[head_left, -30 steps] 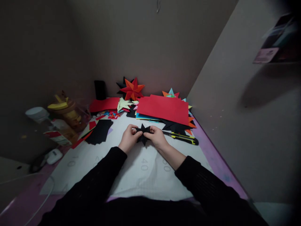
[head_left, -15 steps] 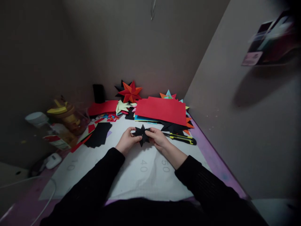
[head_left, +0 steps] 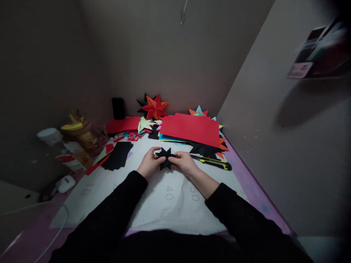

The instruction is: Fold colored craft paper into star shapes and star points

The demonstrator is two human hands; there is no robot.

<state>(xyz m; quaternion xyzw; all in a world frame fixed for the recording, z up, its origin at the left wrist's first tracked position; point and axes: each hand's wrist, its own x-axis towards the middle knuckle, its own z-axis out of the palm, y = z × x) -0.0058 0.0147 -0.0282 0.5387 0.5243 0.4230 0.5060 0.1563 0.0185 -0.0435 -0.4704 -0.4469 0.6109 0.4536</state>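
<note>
The left hand (head_left: pixel 148 163) pinches one side of a small black paper star (head_left: pixel 165 157), the right hand (head_left: pixel 185 163) the other, above the white sheet (head_left: pixel 175 217) on the tabletop (head_left: pixel 248 182). Two points now top the star where one did half a second ago; it seems turned slightly, suggesting handling continues.

Dim light; grey-brown back wall (head_left: pixel 170 58) — paler right wall (head_left: pixel 257 106); pinkish-purple tabletop (head_left: pixel 260 204).
</note>
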